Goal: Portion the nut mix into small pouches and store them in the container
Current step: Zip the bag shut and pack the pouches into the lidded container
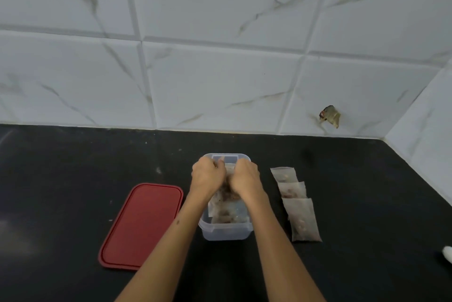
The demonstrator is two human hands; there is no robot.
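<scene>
Pouches, filled, in two lots. Head view: three pouches [294, 201] lined up on the black bench [73, 167], just right of the clear container [226, 232], likely staged for loading. More lie inside it. Left hand [208, 175] and right hand [245, 177], fingers curled, grip one pouch [226, 194] over the container, apparently tucking it in. Red lid [143, 225] set aside, left.

Red lid [143, 224], black counter [73, 167], white grey-veined marble wall tiles [220, 86].
</scene>
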